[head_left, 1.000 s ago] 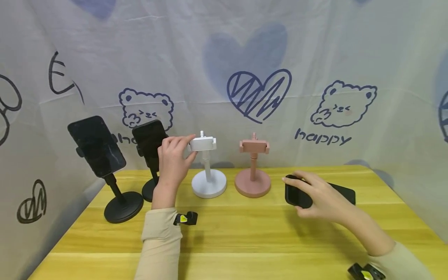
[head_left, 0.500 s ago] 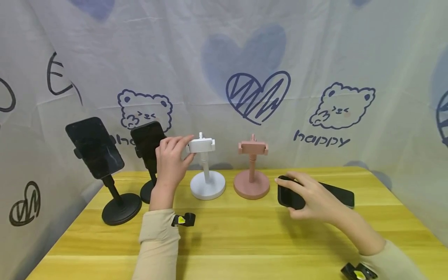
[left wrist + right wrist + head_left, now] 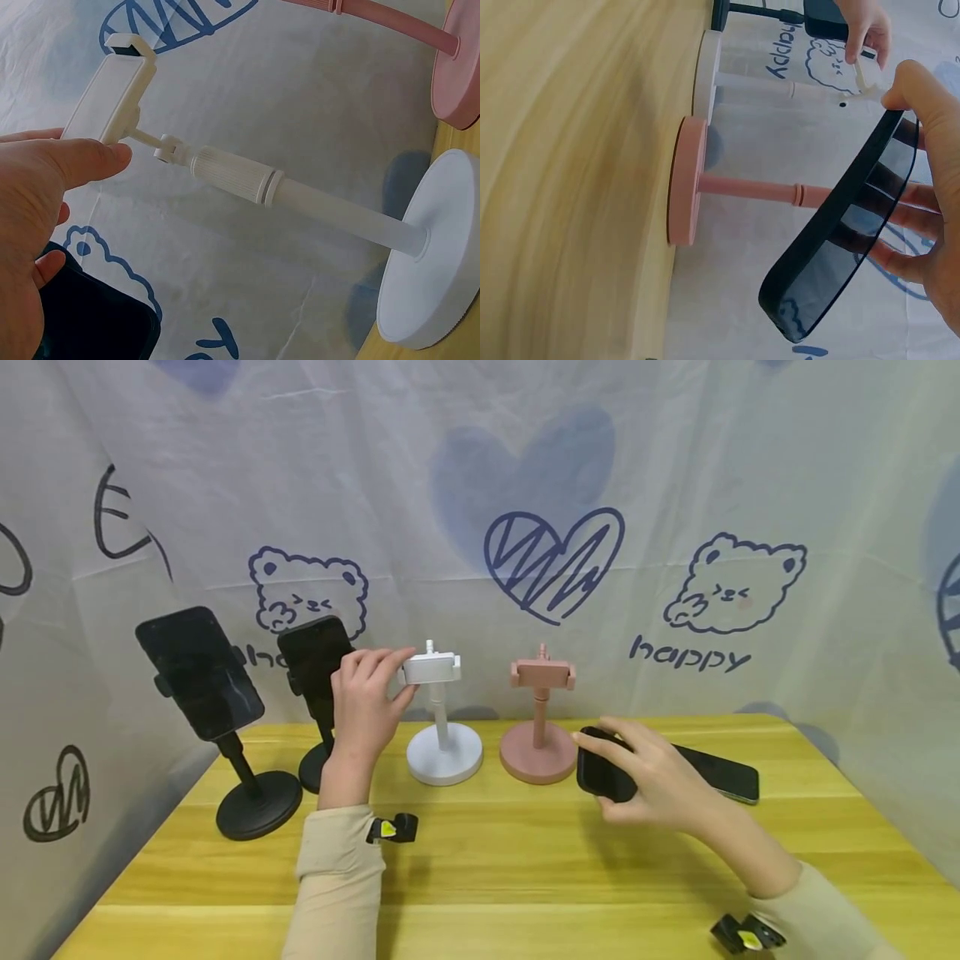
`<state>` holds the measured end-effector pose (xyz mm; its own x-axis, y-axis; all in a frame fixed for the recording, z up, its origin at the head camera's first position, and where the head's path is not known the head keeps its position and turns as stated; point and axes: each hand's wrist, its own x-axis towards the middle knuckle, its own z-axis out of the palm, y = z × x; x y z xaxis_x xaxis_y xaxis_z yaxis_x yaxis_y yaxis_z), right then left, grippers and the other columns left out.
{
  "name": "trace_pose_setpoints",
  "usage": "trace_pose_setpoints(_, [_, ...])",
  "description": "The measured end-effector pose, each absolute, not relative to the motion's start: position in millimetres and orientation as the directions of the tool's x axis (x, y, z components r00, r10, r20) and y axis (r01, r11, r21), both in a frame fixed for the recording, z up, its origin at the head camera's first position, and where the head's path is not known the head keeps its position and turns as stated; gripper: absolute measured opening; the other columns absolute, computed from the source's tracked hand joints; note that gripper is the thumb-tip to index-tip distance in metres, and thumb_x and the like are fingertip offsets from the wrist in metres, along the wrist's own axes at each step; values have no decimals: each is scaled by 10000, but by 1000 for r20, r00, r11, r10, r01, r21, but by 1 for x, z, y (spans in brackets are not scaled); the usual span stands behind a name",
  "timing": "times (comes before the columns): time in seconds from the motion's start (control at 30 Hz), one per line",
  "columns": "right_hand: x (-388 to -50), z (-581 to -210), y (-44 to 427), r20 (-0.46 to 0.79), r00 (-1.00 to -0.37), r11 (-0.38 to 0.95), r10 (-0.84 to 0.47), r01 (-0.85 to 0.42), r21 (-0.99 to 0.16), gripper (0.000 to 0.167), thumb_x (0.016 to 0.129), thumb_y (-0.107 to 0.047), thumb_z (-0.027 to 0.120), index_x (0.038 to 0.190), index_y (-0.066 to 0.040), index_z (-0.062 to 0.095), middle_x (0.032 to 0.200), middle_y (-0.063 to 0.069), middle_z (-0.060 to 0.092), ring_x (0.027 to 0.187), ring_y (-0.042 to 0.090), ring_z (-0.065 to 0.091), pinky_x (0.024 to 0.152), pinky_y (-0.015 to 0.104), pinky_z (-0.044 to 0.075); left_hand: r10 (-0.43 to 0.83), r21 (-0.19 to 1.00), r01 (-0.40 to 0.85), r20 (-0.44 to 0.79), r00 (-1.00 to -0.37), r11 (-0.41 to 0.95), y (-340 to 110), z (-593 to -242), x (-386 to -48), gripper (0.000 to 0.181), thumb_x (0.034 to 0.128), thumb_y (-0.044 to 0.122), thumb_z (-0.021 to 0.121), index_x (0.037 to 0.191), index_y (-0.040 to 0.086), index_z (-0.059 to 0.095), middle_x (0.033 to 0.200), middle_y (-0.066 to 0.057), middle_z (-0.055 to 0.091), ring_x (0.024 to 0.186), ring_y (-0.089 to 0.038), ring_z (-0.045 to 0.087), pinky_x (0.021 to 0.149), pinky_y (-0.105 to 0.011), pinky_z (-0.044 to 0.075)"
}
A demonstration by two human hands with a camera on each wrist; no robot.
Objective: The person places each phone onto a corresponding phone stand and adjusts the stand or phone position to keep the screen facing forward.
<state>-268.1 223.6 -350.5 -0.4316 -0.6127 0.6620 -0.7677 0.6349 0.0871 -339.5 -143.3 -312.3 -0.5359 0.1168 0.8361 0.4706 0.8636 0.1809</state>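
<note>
Plainly, the left hand (image 3: 367, 702) pinches one end of the clamp (image 3: 432, 668) on the white stand (image 3: 441, 727) between thumb and fingers, while the right hand (image 3: 652, 777) grips a black phone (image 3: 603, 775) by its long edges, thumb on one side and fingers on the other. Seen from the head, that phone sits to the right of the pink stand (image 3: 540, 722); the right wrist view adds that it is raised off the table (image 3: 525, 877), well apart from it. Its glossy face mirrors the fingers there, so I can't quite tell how many of them touch it. The left wrist view alone shows the thumb close up on the clamp, the small joint behind, and the ridged collar (image 3: 234, 174) on the post. Only the head view shows a spare phone (image 3: 720, 772) lying flat behind the right hand. Counted up, stands number four: one white, one pink and two black stands (image 3: 258, 804). Phones also number four: one held, one flat, and two mounted phones (image 3: 201, 672) tilted in the black stands. Two bear heads are printed on the cloth (image 3: 405, 477) behind.
</note>
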Motion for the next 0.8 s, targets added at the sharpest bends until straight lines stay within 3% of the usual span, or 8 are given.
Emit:
trace_pose_setpoints(0.27, [-269, -345, 212, 701, -410, 640, -583, -763, 86, 758, 648, -334, 744, 1369, -207, 549, 1261, 173, 573, 1120, 339, 572, 839, 554, 526, 119, 177, 466, 835, -537, 867, -143, -313, -338, 412, 820, 191, 788, 1214, 168, 670, 1155, -97, 664, 1083, -304, 487, 915, -506, 387])
trace_pose_setpoints(0.47, [-272, -340, 200, 742, -356, 633, -568, -766, 117, 772, 624, -313, 751, 1364, -213, 556, 1215, 181, 585, 1074, 337, 582, 801, 546, 532, 123, 171, 467, 837, -534, 868, -142, -311, -339, 409, 821, 195, 787, 1212, 164, 671, 1154, -94, 666, 1087, -302, 488, 912, -503, 387])
trace_pose_setpoints(0.8, [-272, -336, 186, 745, -375, 653, -552, -750, 105, 784, 631, -345, 769, 1372, -216, 549, 1238, 178, 578, 1094, 324, 567, 812, 512, 536, 110, 191, 462, 829, -549, 866, -141, -311, -338, 423, 811, 186, 795, 1215, 165, 670, 1158, -99, 669, 1094, -304, 483, 928, -508, 381])
